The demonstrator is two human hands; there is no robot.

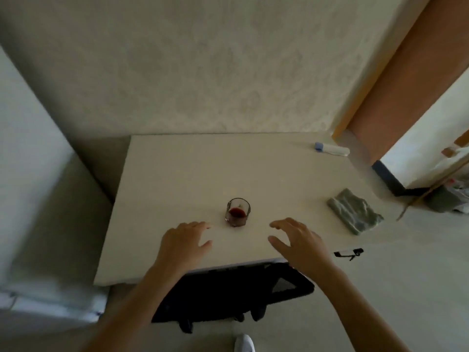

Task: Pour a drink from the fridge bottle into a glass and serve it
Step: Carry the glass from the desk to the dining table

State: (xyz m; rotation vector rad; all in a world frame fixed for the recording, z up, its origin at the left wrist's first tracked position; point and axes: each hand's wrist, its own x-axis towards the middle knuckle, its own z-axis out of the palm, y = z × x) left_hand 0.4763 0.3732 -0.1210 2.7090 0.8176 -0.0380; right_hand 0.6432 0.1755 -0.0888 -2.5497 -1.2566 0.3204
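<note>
Your short clear glass tumbler (237, 212) stands upright on the pale cream desk (177, 174), toward the near edge and roughly midway across, with a shallow pool of dark red drink in its bottom. It sits just ahead of both your hands and between them: your left hand (184, 241) hovers low near the desk to the glass's near-left, your right hand (297, 240) to its near-right. Both grips are spread and hold nothing, fingers loosely fanned with the tips aimed forward and inward; neither touches the glass. The left fingertips (206, 226) lie a little closer to the tumbler's wall than the right ones, so by my reading the left hand has the shorter reach, though either could close round it with a small forward move. The tumbler's axis is vertical, so any grip would have to come in from the side. With drink already in the glass, I judge the pouring done and the serving either finished or nearly so. No bottle shows anywhere in view, and the fridge cannot be made out with certainty. Off to the right lie a folded grey-green cloth (355, 212) and, at the far corner, a white tube with a blue cap (331, 149), both well apart from the glass. The black chair (233, 293) tucked under the near edge is partly hidden by your forearms, and the small black item (349, 253) on the floor is too small to identify.
</note>
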